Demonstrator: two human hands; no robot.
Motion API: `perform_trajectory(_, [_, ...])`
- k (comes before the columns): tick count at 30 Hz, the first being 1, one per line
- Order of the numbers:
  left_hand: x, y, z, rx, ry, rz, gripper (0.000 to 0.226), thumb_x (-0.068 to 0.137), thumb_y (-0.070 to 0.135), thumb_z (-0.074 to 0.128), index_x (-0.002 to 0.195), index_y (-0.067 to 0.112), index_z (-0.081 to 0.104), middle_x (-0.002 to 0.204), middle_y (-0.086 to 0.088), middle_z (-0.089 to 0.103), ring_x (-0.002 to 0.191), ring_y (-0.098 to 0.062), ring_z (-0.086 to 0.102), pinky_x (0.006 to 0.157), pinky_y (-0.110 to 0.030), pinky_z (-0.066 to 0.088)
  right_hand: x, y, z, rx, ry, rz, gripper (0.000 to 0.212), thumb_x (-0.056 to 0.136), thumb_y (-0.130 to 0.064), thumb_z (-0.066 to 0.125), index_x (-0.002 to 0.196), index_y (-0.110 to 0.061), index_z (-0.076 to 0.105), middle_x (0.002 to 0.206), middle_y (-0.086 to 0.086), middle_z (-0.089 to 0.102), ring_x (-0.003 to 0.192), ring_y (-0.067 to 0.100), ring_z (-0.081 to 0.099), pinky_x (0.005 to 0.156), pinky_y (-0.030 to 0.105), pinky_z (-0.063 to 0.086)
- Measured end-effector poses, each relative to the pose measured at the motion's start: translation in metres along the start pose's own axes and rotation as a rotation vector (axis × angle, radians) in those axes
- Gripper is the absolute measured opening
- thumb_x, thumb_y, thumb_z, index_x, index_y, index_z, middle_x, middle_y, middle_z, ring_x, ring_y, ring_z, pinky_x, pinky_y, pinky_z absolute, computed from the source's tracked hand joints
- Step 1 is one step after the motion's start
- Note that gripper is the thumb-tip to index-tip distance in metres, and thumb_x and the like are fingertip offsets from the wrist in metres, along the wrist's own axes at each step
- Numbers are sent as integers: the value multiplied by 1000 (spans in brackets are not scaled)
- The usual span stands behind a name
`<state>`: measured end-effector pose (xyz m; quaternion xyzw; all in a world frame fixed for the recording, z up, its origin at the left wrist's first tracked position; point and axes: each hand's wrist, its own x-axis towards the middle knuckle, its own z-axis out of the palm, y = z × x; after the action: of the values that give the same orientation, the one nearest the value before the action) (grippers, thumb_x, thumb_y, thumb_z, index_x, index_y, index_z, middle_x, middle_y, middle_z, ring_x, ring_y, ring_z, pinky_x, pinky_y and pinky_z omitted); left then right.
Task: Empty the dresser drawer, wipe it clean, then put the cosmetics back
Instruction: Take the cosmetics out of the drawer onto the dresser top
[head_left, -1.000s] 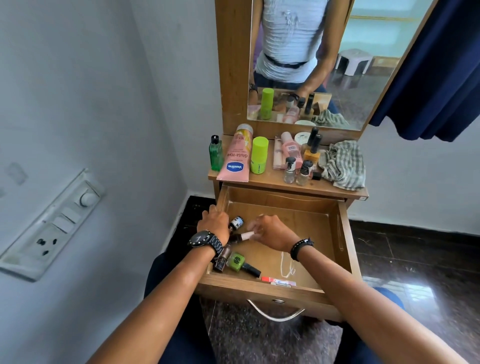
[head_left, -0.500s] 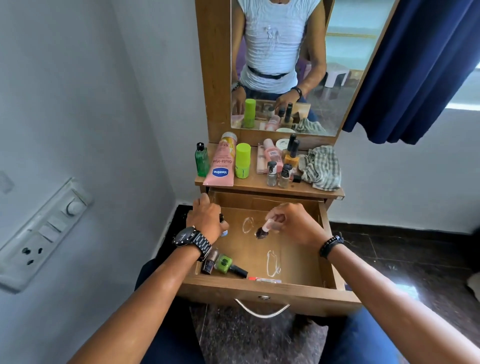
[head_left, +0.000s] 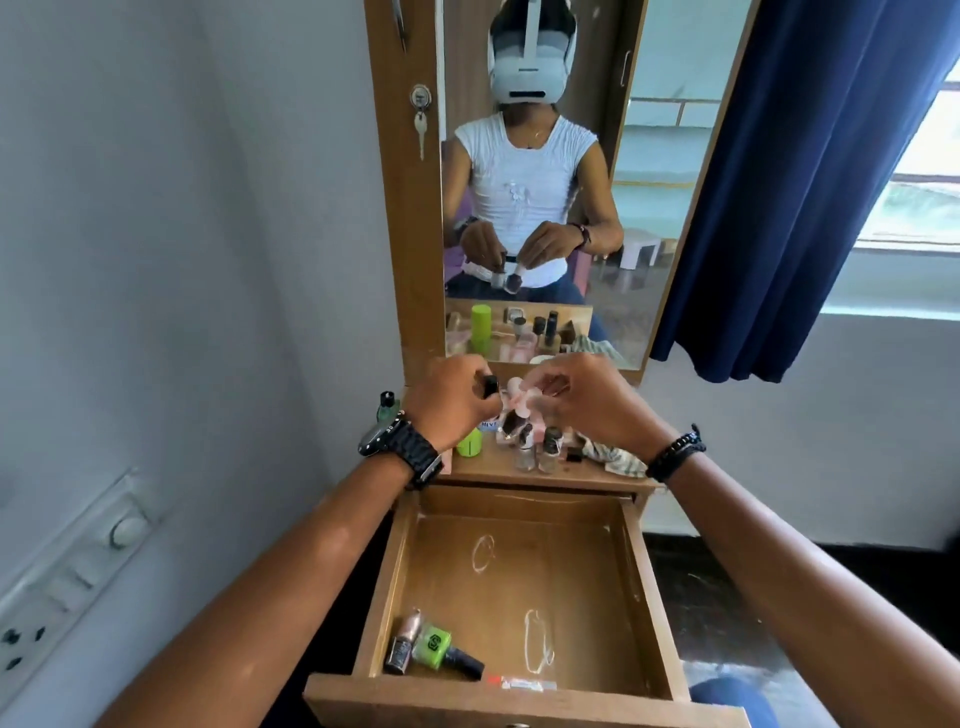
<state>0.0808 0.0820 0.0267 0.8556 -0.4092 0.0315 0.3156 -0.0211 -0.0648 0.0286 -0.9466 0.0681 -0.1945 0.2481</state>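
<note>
- The left hand is curled round a small black-capped bottle above the tabletop; the right hand pinches a pink-capped bottle just beside it.
- Both hover over the cosmetics already standing there, near the checked cloth.
- The drawer hangs open below, with a brown bottle, a green bottle and a slim stick at its front.
- Emptying seems underway; next, both bottles need setting upright in a free gap, then those three fetched.

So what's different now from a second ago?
Both hands rose out of the drawer to the dresser top: the left hand grips a black-capped bottle, the right hand pinches a pink-capped one. The green bottle, brown bottle and small tube stayed in the drawer.
</note>
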Motion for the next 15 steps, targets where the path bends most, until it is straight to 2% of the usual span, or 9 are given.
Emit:
perform_trajectory(2, [19, 6, -6, -41, 16, 0, 17, 80, 20, 68, 85, 5, 64, 66, 1, 56, 58, -12, 48, 51, -19, 33, 18, 1, -7, -26, 12, 17, 6, 84, -15, 68, 89, -13, 70, 82, -4, 66, 70, 2, 57, 60, 10, 42])
perform_trajectory(5, [52, 6, -7, -45, 54, -35, 20, 79, 16, 68, 90, -1, 66, 84, -14, 67, 74, -22, 57, 58, -27, 39, 51, 9, -11, -60, 53, 27, 8, 81, -8, 67, 87, -8, 72, 84, 5, 69, 76, 16, 61, 67, 23, 47])
perform_trajectory(6, [62, 4, -7, -32, 49, -49, 20, 78, 16, 69, 91, 0, 67, 87, -14, 67, 74, -20, 56, 53, -24, 36, 62, 13, -9, -62, 59, 33, 9, 79, -5, 66, 86, -6, 72, 84, 8, 70, 76, 19, 62, 68, 26, 48])
perform_trajectory(9, [87, -7, 3, 24, 16, -82, 16, 78, 16, 70, 87, 4, 66, 82, -8, 59, 72, -14, 50, 49, -22, 28, 90, 25, 0, -103, 43, 44, 12, 77, 0, 63, 84, -2, 73, 84, 14, 71, 77, 22, 63, 61, 20, 40])
perform_trajectory(12, [102, -20, 17, 59, -33, -108, 13, 80, 17, 69, 86, 9, 61, 88, -12, 56, 81, -21, 53, 63, -24, 32, 111, 37, 17, -200, -13, 75, 16, 78, -3, 61, 89, -3, 73, 93, 14, 71, 90, 27, 64, 66, 18, 34])
perform_trajectory(15, [115, -36, 31, 85, -76, -136, 20, 79, 19, 69, 87, 3, 61, 102, -19, 61, 97, -30, 56, 70, -30, 37, 127, 47, 34, -245, -62, 105, 16, 79, -4, 58, 89, -3, 70, 98, 15, 69, 94, 27, 62, 66, 19, 30])
